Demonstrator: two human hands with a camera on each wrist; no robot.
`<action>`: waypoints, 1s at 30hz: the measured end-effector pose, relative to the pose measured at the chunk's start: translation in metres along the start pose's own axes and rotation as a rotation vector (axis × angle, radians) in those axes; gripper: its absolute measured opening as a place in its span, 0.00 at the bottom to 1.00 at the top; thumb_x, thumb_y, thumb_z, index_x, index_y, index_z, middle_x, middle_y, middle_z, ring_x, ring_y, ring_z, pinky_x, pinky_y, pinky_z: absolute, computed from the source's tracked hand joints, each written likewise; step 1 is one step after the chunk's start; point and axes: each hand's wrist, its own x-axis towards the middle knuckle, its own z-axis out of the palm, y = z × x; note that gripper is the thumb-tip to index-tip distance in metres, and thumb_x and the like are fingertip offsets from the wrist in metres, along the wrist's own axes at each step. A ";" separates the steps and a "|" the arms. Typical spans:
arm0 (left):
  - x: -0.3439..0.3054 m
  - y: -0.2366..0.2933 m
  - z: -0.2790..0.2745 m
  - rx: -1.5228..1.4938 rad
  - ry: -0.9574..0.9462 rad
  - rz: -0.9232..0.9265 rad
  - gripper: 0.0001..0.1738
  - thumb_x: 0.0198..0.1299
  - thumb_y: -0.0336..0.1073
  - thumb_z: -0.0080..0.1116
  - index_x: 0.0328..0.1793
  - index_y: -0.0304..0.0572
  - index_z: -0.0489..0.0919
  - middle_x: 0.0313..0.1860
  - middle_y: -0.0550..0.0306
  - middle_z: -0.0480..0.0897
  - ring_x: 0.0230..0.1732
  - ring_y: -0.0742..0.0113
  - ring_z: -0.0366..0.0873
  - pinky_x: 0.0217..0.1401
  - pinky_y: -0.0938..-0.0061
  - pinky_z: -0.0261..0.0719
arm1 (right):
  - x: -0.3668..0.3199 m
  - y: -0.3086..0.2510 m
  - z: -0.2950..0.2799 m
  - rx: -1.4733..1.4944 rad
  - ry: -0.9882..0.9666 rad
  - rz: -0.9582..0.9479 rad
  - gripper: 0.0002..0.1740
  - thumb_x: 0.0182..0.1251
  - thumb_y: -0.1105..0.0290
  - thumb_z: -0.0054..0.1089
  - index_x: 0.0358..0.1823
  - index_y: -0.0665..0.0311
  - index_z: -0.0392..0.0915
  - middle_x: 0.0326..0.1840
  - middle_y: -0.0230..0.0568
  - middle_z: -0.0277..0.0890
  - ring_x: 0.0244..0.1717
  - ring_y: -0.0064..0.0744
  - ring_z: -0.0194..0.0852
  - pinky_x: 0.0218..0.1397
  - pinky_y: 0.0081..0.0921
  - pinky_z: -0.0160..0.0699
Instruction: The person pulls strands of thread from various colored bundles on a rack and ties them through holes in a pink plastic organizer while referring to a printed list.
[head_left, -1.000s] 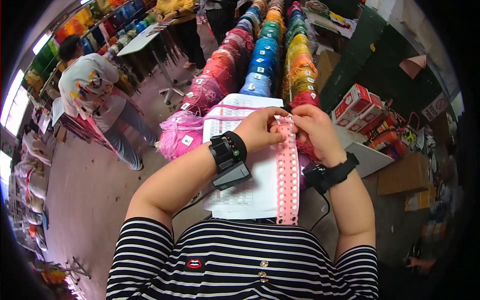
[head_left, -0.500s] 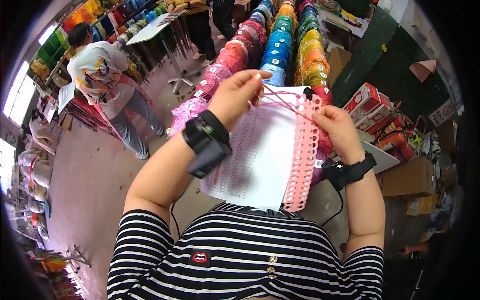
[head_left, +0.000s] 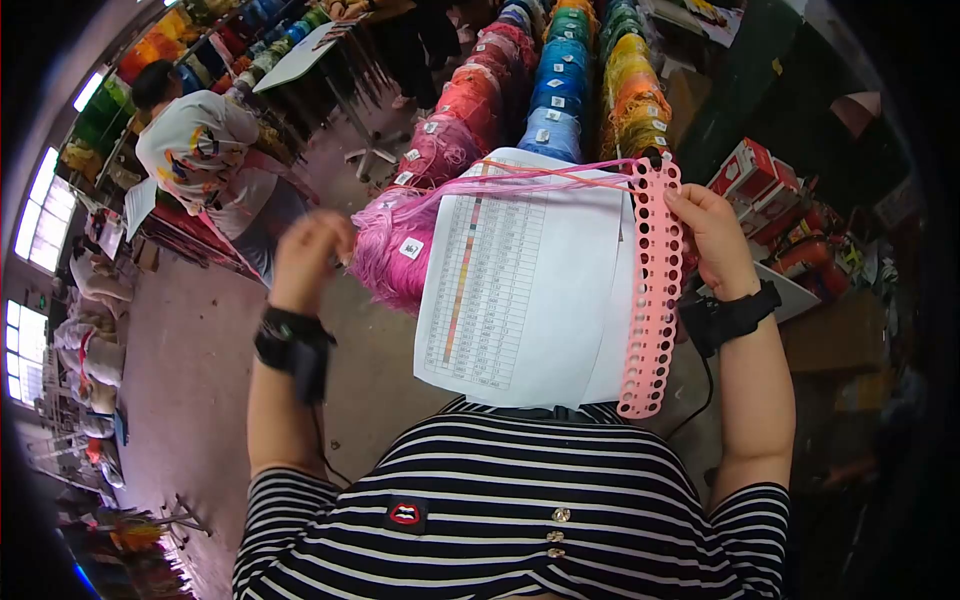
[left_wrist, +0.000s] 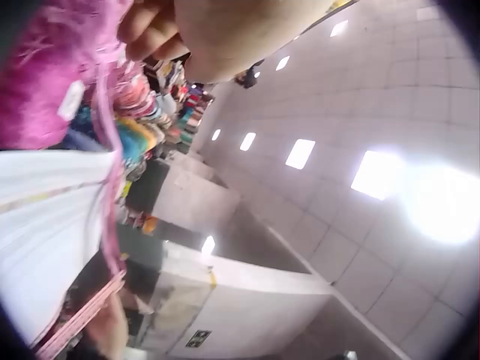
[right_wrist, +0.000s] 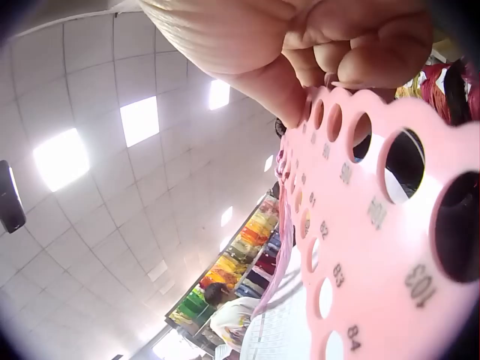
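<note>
My right hand [head_left: 715,240] pinches the upper right edge of a pink perforated thread holder [head_left: 652,300], a long strip with holes down both sides and printed numbers. Pink and red threads [head_left: 560,178] hang from its top end and stretch left across printed paper sheets [head_left: 575,270], which carry a colour chart and lie beside the strip. Blurred, my left hand [head_left: 308,258] is off to the left, apart from the threads. Its fingers [left_wrist: 154,30] are loosely bent in the left wrist view, with nothing seen between them. A bright pink yarn bundle [head_left: 390,265] lies between that hand and the sheets.
Rows of tagged yarn bundles in red, blue [head_left: 555,95] and yellow [head_left: 628,75] run away ahead. A person in a white shirt [head_left: 200,130] stands at the left, near a white table [head_left: 295,60]. Red and white boxes [head_left: 745,170] are at the right.
The left hand, which was pulling a red thread near the holder's top, has let it go and swung left and down. The right hand keeps its pinch on the holder.
</note>
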 end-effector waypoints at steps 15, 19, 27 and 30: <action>-0.066 -0.053 0.083 -0.472 -0.449 -0.365 0.23 0.72 0.44 0.46 0.60 0.29 0.73 0.51 0.53 0.81 0.51 0.69 0.77 0.57 0.71 0.74 | 0.009 0.004 0.012 0.041 -0.001 0.105 0.09 0.69 0.64 0.58 0.31 0.58 0.75 0.22 0.21 0.72 0.16 0.10 0.61 0.17 0.10 0.55; -0.059 -0.044 0.088 -0.518 -0.521 -0.444 0.20 0.68 0.36 0.52 0.61 0.29 0.73 0.53 0.50 0.81 0.52 0.66 0.79 0.57 0.69 0.77 | -0.006 0.006 0.020 0.136 -0.063 0.124 0.08 0.71 0.63 0.55 0.36 0.59 0.76 0.24 0.21 0.72 0.16 0.09 0.60 0.17 0.10 0.53; -0.048 -0.046 0.091 -0.537 -0.721 -0.512 0.19 0.66 0.31 0.55 0.61 0.29 0.74 0.53 0.52 0.81 0.52 0.66 0.80 0.55 0.71 0.79 | -0.068 0.005 0.053 -0.087 0.078 -0.012 0.11 0.74 0.65 0.52 0.44 0.66 0.77 0.33 0.25 0.76 0.30 0.13 0.69 0.34 0.14 0.69; -0.040 -0.041 0.091 -0.712 -0.785 -0.659 0.22 0.66 0.32 0.55 0.63 0.29 0.72 0.57 0.48 0.79 0.55 0.63 0.80 0.57 0.70 0.79 | -0.066 -0.033 0.052 0.249 0.217 -0.073 0.13 0.75 0.63 0.48 0.48 0.64 0.77 0.34 0.31 0.79 0.33 0.19 0.77 0.37 0.19 0.78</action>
